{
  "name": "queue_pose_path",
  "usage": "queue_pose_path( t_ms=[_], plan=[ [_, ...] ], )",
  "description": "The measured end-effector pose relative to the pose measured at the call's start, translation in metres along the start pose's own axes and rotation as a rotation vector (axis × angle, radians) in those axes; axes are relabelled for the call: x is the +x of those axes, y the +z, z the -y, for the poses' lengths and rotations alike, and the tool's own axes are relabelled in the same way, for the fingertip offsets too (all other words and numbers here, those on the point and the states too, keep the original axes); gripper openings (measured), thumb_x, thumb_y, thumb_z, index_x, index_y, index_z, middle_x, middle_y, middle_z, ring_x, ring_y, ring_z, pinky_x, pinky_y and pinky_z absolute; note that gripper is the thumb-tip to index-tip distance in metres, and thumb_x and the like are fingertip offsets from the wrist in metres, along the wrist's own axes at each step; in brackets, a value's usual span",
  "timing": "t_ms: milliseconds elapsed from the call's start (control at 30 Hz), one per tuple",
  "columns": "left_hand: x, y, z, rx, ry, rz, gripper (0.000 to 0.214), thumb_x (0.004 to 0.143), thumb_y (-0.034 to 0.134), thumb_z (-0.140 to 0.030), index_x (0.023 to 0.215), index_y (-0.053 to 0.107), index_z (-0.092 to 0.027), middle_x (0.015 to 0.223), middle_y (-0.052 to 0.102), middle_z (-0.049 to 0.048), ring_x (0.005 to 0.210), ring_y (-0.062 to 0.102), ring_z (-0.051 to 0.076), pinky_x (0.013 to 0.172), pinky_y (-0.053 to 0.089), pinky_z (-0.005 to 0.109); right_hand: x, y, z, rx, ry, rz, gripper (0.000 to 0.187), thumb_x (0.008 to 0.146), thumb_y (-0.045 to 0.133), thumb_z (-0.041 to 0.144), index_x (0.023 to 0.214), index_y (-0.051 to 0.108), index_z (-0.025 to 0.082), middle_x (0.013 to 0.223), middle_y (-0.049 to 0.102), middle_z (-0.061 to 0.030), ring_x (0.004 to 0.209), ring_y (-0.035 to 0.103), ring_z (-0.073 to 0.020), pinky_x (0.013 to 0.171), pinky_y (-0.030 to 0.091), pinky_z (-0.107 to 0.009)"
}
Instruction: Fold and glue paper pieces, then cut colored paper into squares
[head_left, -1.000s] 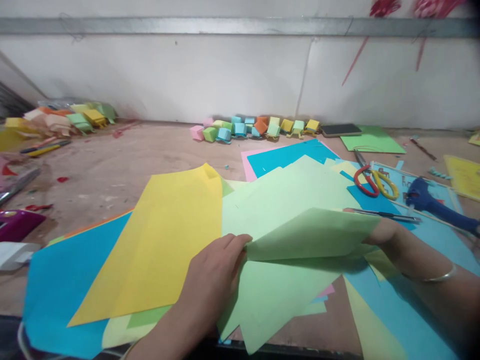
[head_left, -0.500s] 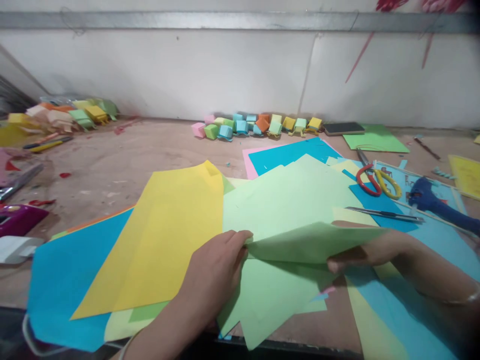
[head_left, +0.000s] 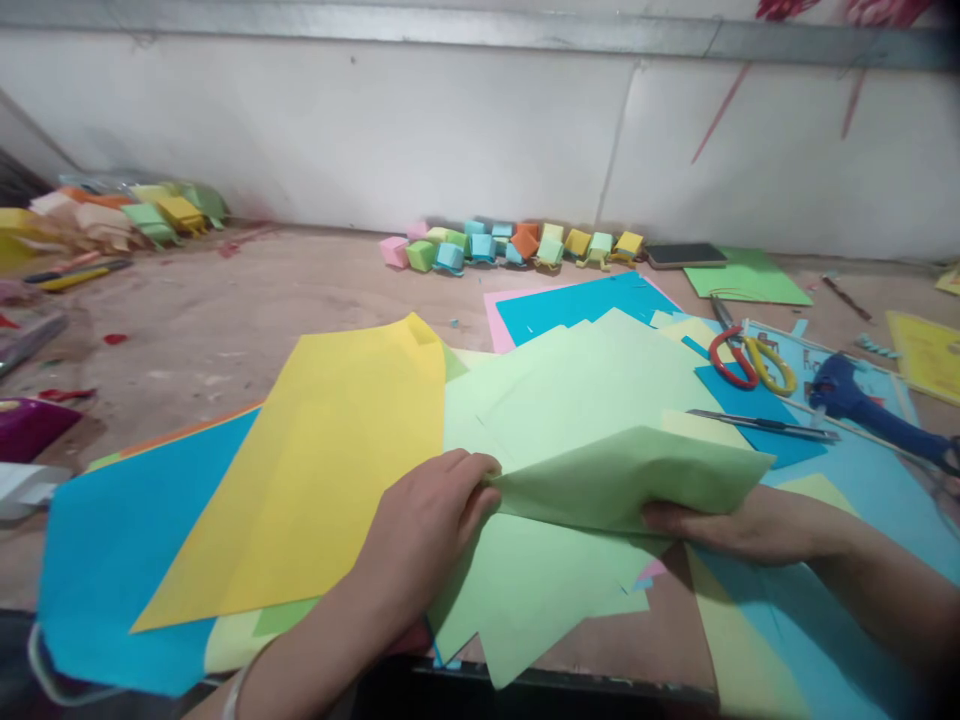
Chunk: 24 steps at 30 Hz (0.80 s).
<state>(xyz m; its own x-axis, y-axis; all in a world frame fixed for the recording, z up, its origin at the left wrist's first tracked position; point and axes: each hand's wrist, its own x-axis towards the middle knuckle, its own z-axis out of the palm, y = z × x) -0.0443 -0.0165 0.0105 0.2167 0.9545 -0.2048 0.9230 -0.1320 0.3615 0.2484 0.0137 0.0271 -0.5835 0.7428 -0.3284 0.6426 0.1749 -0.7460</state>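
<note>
My left hand (head_left: 442, 520) pinches the left end of a light green paper sheet (head_left: 615, 480). At the other end, my right hand (head_left: 720, 525) grips the same sheet, with the thumb on its near face and the fingers hidden behind. The sheet is raised and bent between both hands. Under it lie more pale green sheets (head_left: 540, 600). A large yellow sheet (head_left: 330, 470) is beside my left hand, on top of a blue sheet (head_left: 142, 540).
Small folded paper pieces (head_left: 480, 247) line the wall, with another pile (head_left: 150, 215) at far left. Scissors (head_left: 739, 360), a thin craft knife (head_left: 761, 427) and a blue glue gun (head_left: 862, 400) lie at right. A phone (head_left: 684, 256) rests at the back.
The right end of the green sheet now stands up with its corner showing, and my right hand has shifted lower along it. My left hand keeps its pinch. The view has shifted slightly.
</note>
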Motion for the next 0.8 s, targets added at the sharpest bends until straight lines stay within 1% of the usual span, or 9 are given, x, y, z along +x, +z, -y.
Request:
queue_pose_path(
  t_ms=[100, 267, 367, 467, 533, 600, 667, 733, 800],
  plan=[
    [0.003, 0.001, 0.001, 0.020, -0.033, -0.019, 0.009, 0.093, 0.054, -0.024, 0.096, 0.062, -0.021, 0.096, 0.063, 0.0021, 0.082, 0.060, 0.019, 0.064, 0.037, 0.028, -0.001, 0.006, 0.004, 0.043, 0.093, 0.025, 0.040, 0.090, 0.049, 0.051, 0.103, 0.069, 0.019, 0.100, 0.074, -0.0071, 0.086, 0.068, -0.0232, 0.076, 0.057, -0.035],
    [0.007, 0.000, 0.005, 0.036, -0.029, -0.032, 0.011, 0.090, 0.059, -0.026, 0.082, 0.055, -0.020, 0.085, 0.059, -0.0006, 0.075, 0.056, 0.017, 0.061, 0.034, 0.027, -0.008, 0.018, 0.007, -0.154, 0.188, -0.246, 0.028, 0.084, 0.052, 0.044, 0.085, 0.064, 0.019, 0.085, 0.072, -0.0077, 0.073, 0.065, -0.0227, 0.064, 0.051, -0.033],
    [0.006, -0.001, 0.005, 0.049, -0.016, -0.036, 0.015, 0.090, 0.059, -0.026, 0.078, 0.052, -0.020, 0.080, 0.057, -0.0014, 0.069, 0.053, 0.015, 0.059, 0.032, 0.026, -0.010, 0.025, 0.005, -0.292, 0.278, -0.341, 0.023, 0.078, 0.057, 0.043, 0.075, 0.057, 0.020, 0.072, 0.068, -0.0059, 0.064, 0.062, -0.0225, 0.055, 0.044, -0.031],
    [0.004, -0.001, 0.005, 0.038, 0.024, -0.037, 0.016, 0.090, 0.056, -0.023, 0.076, 0.050, -0.019, 0.080, 0.056, -0.0012, 0.068, 0.052, 0.015, 0.058, 0.033, 0.026, -0.009, 0.033, 0.000, -0.320, 0.372, -0.414, 0.033, 0.075, 0.061, 0.043, 0.095, 0.058, 0.017, 0.062, 0.063, -0.0024, 0.056, 0.060, -0.0223, 0.049, 0.041, -0.029],
    [0.003, -0.001, 0.006, 0.017, 0.065, -0.034, 0.015, 0.091, 0.053, -0.021, 0.076, 0.052, -0.018, 0.083, 0.057, -0.0004, 0.069, 0.052, 0.014, 0.058, 0.033, 0.026, -0.010, 0.039, -0.006, -0.318, 0.394, -0.461, 0.060, 0.077, 0.062, 0.044, 0.125, 0.049, 0.011, 0.058, 0.061, 0.0008, 0.052, 0.060, -0.0225, 0.047, 0.040, -0.028],
    [0.002, 0.001, 0.008, -0.007, 0.107, -0.032, 0.016, 0.091, 0.049, -0.018, 0.077, 0.055, -0.018, 0.085, 0.057, 0.0004, 0.068, 0.052, 0.014, 0.057, 0.033, 0.026, -0.012, 0.043, -0.011, -0.362, 0.379, -0.506, 0.085, 0.079, 0.062, 0.044, 0.147, 0.026, 0.007, 0.055, 0.059, 0.0041, 0.047, 0.058, -0.0212, 0.044, 0.037, -0.026],
    [0.000, 0.003, 0.010, -0.013, 0.167, -0.062, 0.021, 0.091, 0.044, -0.014, 0.076, 0.058, -0.018, 0.084, 0.056, 0.0011, 0.068, 0.050, 0.014, 0.056, 0.033, 0.026, -0.016, 0.046, -0.013, -0.520, 0.331, -0.577, 0.091, 0.082, 0.061, 0.044, 0.152, 0.015, 0.006, 0.052, 0.055, 0.0056, 0.041, 0.053, -0.0189, 0.041, 0.031, -0.025],
    [-0.001, 0.006, 0.011, 0.021, 0.246, -0.125, 0.026, 0.091, 0.043, -0.011, 0.074, 0.062, -0.018, 0.082, 0.054, 0.0023, 0.072, 0.049, 0.016, 0.058, 0.033, 0.026, -0.019, 0.050, -0.009, -0.759, 0.192, -0.651, 0.079, 0.088, 0.057, 0.038, 0.152, 0.020, 0.010, 0.056, 0.055, 0.0033, 0.045, 0.052, -0.0186, 0.043, 0.029, -0.025],
    [-0.002, 0.007, 0.011, 0.073, 0.348, -0.160, 0.028, 0.090, 0.045, -0.008, 0.075, 0.066, -0.019, 0.079, 0.053, 0.0026, 0.076, 0.049, 0.017, 0.060, 0.033, 0.027, -0.019, 0.055, 0.002, -0.978, -0.044, -0.688, 0.059, 0.091, 0.049, 0.024, 0.147, 0.035, 0.014, 0.064, 0.057, -0.0016, 0.056, 0.053, -0.0208, 0.049, 0.034, -0.029]
  ],
)
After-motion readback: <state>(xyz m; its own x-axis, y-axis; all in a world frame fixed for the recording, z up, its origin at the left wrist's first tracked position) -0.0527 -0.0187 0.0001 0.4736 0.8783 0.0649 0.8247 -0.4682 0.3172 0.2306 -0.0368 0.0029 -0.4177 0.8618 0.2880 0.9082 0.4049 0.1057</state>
